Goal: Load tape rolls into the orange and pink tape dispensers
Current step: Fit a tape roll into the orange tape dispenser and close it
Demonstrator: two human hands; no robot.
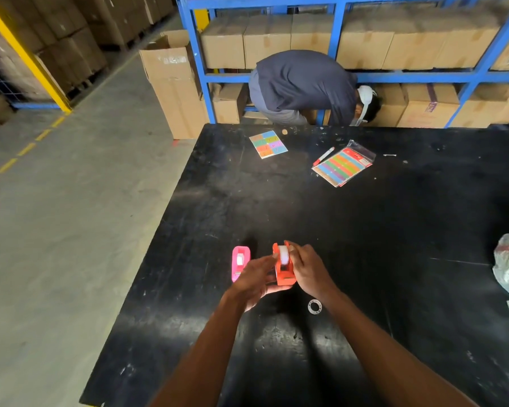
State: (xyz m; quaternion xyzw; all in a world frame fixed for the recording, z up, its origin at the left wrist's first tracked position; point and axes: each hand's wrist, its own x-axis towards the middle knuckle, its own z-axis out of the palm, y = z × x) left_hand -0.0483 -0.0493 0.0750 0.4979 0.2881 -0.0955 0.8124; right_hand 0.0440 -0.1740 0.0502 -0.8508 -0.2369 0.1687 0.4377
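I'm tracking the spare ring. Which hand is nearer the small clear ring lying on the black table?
Right. The right hand sits just above the small clear ring; the left hand is farther left.

On the black, scuffed table, the orange dispenser carries a white tape roll; left of it lies the pink dispenser. Farther back on the table, a card shows pastel squares and a packet shows rainbow stripes. Beyond the table stands blue shelving with brown boxes.
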